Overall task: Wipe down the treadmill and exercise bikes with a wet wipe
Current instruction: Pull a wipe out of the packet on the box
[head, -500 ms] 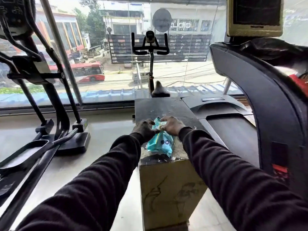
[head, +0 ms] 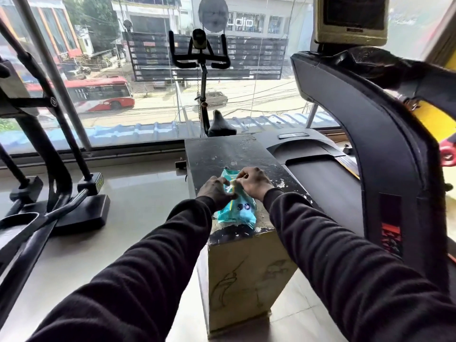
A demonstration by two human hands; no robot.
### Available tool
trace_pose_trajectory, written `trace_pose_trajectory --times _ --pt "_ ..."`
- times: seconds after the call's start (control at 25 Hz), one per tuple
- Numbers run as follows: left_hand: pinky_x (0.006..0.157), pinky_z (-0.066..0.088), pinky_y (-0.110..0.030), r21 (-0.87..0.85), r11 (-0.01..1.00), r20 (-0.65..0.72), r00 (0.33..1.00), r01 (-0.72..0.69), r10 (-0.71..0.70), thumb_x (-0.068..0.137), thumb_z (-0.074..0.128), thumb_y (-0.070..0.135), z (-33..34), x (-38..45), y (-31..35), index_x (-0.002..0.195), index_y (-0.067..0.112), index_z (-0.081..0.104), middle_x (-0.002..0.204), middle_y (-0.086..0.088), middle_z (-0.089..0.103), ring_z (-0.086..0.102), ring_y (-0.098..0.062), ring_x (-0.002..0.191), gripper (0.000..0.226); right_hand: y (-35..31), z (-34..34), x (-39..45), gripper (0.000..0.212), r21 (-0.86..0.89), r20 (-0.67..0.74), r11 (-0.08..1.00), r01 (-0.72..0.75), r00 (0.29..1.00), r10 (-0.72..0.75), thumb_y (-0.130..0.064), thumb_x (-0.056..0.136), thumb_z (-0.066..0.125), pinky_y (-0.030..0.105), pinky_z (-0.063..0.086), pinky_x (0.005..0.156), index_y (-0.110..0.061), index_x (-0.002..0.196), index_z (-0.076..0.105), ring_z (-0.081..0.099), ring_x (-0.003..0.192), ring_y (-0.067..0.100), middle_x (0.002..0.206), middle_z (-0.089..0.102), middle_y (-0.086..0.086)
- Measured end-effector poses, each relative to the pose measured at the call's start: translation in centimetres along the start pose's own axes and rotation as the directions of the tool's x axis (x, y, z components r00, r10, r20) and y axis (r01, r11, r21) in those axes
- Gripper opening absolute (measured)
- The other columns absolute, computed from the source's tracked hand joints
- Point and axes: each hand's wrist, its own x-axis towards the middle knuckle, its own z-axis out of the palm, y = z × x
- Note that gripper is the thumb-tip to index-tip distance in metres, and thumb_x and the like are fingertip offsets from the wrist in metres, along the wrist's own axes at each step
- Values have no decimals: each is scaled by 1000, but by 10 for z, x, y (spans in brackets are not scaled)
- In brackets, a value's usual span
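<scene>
While both dark-sleeved arms reach forward from the bottom of the view, the hands meet over a teal wet wipe pack [head: 237, 209] that lies on the near part of a scuffed, black-topped box [head: 222, 150] standing on the pale floor [head: 138, 191]. The left hand [head: 215, 191] rests on the pack's left side with its fingers curled down onto the wrapper, holding it in place. The right hand [head: 254, 182] is bent over the pack's upper end, its thumb and fingertips pinching at a pale strip near the opening; whether that strip is a flap or a wipe cannot be told. The pack sits between the two wrists, its printed face turned up and its near end close to the box's chipped front edge. Just right of the box lies the treadmill [head: 320, 176], its dark belt running toward the window and its thick black upright curving up to a console [head: 351, 19] at the top right. Beyond the box, against the glass, stands an exercise bike [head: 201, 55] with black handlebars and a saddle. On the left stands an elliptical machine [head: 49, 149] with dark arms and feet on the floor.
</scene>
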Motion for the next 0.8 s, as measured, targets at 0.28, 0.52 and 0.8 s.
trace_pose_trajectory --times 0.28,0.52,0.8 --pt "94 42 -32 -11 999 -26 999 -41 41 87 70 45 -2 5 -1 121 19 64 131 -8 58 55 -26 117 43 8 6 -4 13 119 68 991 -60 996 52 -23 87 72 22 51 70 -12 93 71 61 78 16 81 66 -1" --pt "96 45 -33 -49 999 -59 998 -24 21 88 68 33 -5 4 8 118 19 67 129 -8 60 57 -27 115 34 6 -10 -7 24 127 -109 988 -85 989 99 -27 90 65 22 38 71 -20 69 54 53 81 18 85 61 3" --pt "90 47 -32 -96 995 -166 985 24 -40 86 61 19 10 11 76 113 20 69 118 -8 67 61 -29 107 28 57 -66 -5 15 291 -81 957 14 997 10 -25 94 59 28 43 77 -17 84 51 54 88 21 93 58 4"
